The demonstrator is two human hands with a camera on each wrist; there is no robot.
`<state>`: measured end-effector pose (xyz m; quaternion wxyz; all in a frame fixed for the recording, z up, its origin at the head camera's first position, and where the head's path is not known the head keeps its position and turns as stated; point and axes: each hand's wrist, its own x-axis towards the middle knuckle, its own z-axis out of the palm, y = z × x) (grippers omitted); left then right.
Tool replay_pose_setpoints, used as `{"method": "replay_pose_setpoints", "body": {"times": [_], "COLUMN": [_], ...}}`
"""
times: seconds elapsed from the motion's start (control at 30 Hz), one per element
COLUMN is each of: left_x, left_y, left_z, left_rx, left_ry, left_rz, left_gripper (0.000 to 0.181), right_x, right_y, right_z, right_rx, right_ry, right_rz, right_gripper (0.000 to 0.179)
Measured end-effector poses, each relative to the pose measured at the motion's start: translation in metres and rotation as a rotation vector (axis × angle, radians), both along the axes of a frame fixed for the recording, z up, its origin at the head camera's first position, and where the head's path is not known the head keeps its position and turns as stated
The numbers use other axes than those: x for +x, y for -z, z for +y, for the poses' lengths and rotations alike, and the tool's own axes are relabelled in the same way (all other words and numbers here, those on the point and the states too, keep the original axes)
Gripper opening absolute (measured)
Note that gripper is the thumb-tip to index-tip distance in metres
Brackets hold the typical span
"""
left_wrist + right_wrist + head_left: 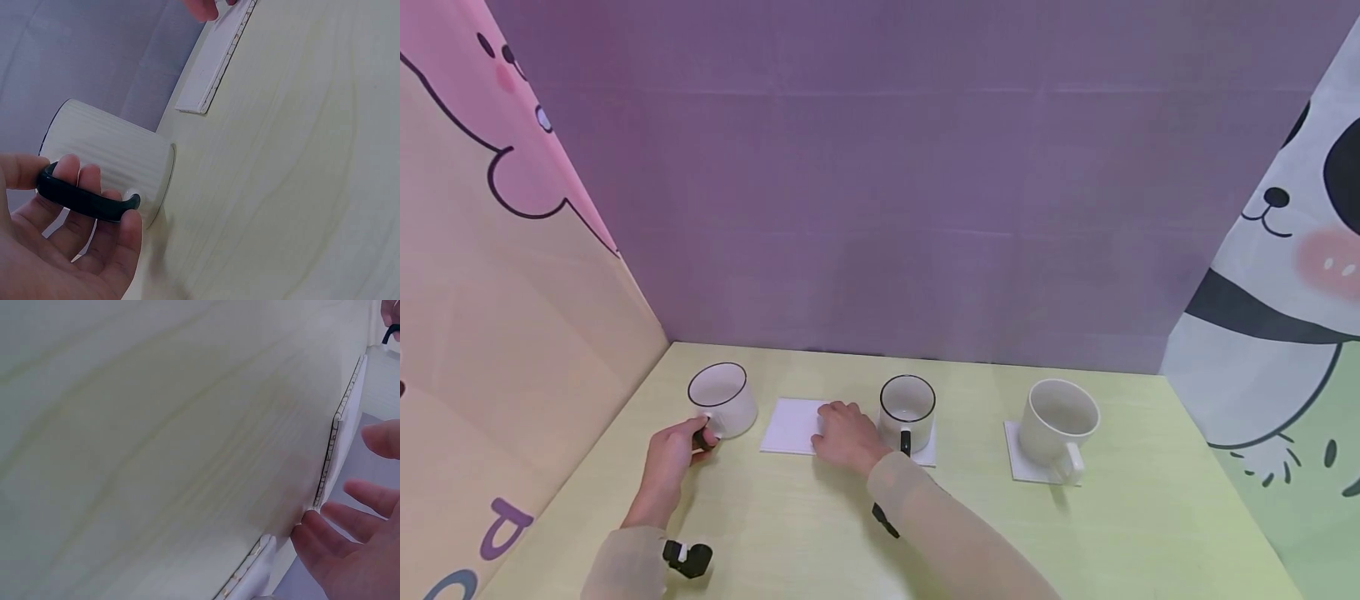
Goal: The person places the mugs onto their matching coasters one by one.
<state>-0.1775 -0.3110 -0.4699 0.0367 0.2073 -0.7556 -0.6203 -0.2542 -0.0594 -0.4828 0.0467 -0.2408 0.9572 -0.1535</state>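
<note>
My left hand (672, 454) grips the dark handle (81, 199) of a white mug (730, 407) with a thin dark rim, at the table's left. Fingers pass through the handle; the mug's ribbed side shows in the left wrist view. My right hand (848, 437) is over the right part of a white square coaster (786, 427). Its fingers (353, 522) are extended at the coaster's end in the right wrist view, and part of the coaster is hidden under the hand. Just right of that hand, a second dark-rimmed white mug (895, 431) with a black handle stands on another coaster (927, 450).
Farther right, a plain white mug (1047, 433) stands on its own white coaster (1019, 462), handle toward the front. The pale wood-grain table (760, 517) ends at a purple backdrop (880, 208). Cartoon-printed side panels rise at left and right.
</note>
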Motion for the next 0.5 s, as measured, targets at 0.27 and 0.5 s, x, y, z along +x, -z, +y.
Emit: {"method": "replay_pose_setpoints", "body": {"times": [0.27, 0.5], "left_x": [-0.0010, -0.0009], "left_y": [0.0003, 0.0000], "left_z": [0.0004, 0.0007], "left_rx": [0.007, 0.006], "left_ry": [-0.015, -0.017], "left_rz": [0.010, 0.008], "left_gripper": [0.043, 0.043], "right_x": [-0.0007, -0.0026], "right_y": [-0.0007, 0.0013], "right_z": [0.0001, -0.0008], "right_rx": [0.041, 0.098], "right_ry": [-0.017, -0.031], "right_rz": [0.025, 0.043], "right_gripper": [0.048, 0.045]}}
